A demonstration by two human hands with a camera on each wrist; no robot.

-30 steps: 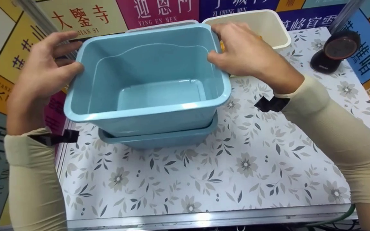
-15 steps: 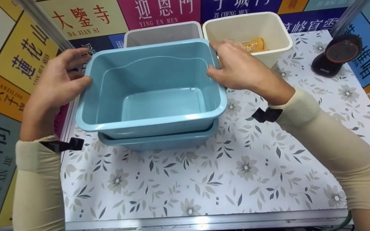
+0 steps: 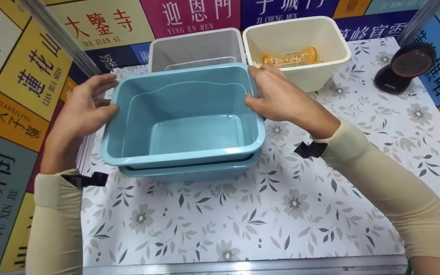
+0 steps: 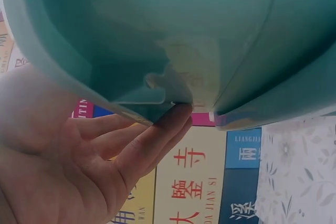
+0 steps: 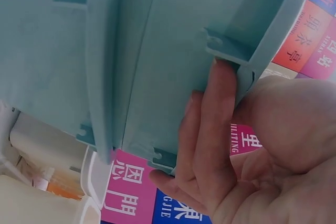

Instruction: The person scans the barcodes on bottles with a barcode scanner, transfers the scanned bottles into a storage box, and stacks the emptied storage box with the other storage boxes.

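Observation:
A light-blue plastic storage bin sits partly inside a second blue bin, whose rim shows just below it. At its left end my left hand holds the rim, thumb on top. Its fingers reach the underside of that rim in the left wrist view. My right hand grips the right end, thumb over the inside edge. From the right wrist view, the fingers press the outer wall beneath the rim. The upper bin's inside is bare; most of the lower bin is hidden.
Behind the bins stand a grey-white box and a cream bin with an orange-wrapped package in it. A black device stands at the back right. The floral tabletop ends at a metal front edge.
Both hands have lowered the upper bin into the lower one and shifted its left end rightward. More of the two boxes behind now shows.

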